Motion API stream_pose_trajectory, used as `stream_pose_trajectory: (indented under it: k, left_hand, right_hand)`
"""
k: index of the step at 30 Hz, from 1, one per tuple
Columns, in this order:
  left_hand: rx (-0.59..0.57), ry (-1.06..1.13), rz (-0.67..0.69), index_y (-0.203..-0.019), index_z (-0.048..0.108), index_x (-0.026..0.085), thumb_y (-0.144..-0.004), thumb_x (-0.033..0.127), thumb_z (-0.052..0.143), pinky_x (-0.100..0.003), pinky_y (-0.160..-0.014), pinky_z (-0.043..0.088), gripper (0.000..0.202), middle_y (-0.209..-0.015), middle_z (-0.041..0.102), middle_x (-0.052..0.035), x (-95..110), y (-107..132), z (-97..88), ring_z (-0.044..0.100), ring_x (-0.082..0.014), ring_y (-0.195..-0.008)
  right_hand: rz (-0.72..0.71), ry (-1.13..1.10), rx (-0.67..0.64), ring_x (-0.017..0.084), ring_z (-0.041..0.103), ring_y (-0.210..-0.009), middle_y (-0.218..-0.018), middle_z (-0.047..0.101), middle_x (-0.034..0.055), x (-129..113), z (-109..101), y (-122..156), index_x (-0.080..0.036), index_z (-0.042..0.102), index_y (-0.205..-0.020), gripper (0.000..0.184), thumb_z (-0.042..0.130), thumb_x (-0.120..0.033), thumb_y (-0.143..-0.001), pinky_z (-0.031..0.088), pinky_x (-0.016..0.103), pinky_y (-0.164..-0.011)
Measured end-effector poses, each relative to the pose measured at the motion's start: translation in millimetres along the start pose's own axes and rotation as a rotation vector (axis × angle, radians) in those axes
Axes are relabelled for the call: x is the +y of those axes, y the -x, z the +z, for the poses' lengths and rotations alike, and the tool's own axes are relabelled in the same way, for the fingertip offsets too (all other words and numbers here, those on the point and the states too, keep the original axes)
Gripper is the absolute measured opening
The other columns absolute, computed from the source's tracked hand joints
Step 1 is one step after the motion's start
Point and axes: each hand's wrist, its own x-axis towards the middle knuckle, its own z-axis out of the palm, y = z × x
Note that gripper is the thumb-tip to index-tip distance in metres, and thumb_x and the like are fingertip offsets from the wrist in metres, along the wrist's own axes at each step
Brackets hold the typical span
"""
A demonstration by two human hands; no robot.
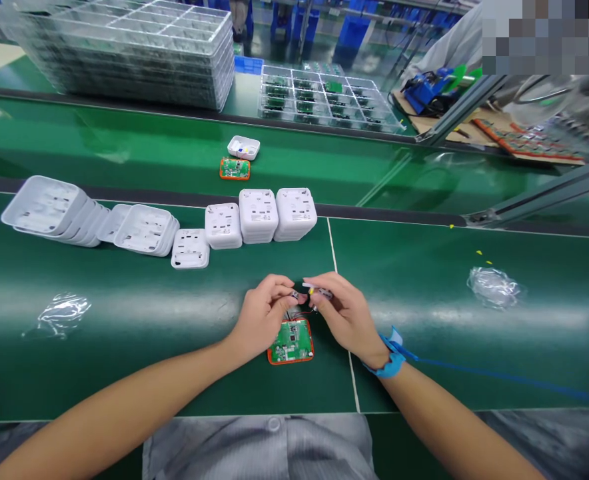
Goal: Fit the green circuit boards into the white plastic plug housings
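A green circuit board with an orange rim lies flat on the green bench in front of me. Thin red and dark wires rise from its far edge towards my fingers. Just above and left of the board, my left hand is closed in a pinch on a small silvery part. To the right, my right hand pinches a small white-and-yellow part; its exact kind is too small to tell. A blue wrist strap circles my right wrist, its cord trailing right.
White plastic housings stand stacked beyond my hands, with more leaning in rows at left. Clear plastic bags lie left and right. Behind a ledge are another orange-rimmed board, a white shell and clear trays.
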Motion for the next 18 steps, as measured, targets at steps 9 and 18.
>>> stream_pose_trajectory:
  k: [9, 18]
  left_hand:
    - [-0.134, -0.084, 0.042, -0.099, 0.054, 0.019, -0.092, 0.018, 0.054, -0.029, -0.078, 0.054, 0.008, -0.08, 0.074, -0.0016, 5.4, 1.9, 0.0, 0.072, -0.0164, -0.079]
    - [-0.191, -0.089, 0.007, -0.1, 0.051, 0.02, -0.091, 0.018, 0.055, -0.029, -0.072, 0.054, 0.01, -0.079, 0.072, -0.0017, 7.5, 4.0, -0.1, 0.069, -0.0168, -0.078]
  right_hand:
    - [-0.143, 0.067, -0.035, 0.016, 0.06, -0.081, -0.086, 0.065, 0.0034, -7.5, -0.3, -3.3, -0.023, 0.07, -0.095, 0.013, 0.059, -0.016, -0.094, 0.05, 0.03, -0.071]
    - [-0.12, -0.045, -0.102, 0.015, 0.061, -0.081, -0.09, 0.063, 0.0043, -2.4, -3.9, -3.3, -0.021, 0.072, -0.098, 0.014, 0.06, -0.015, -0.094, 0.049, 0.029, -0.07]
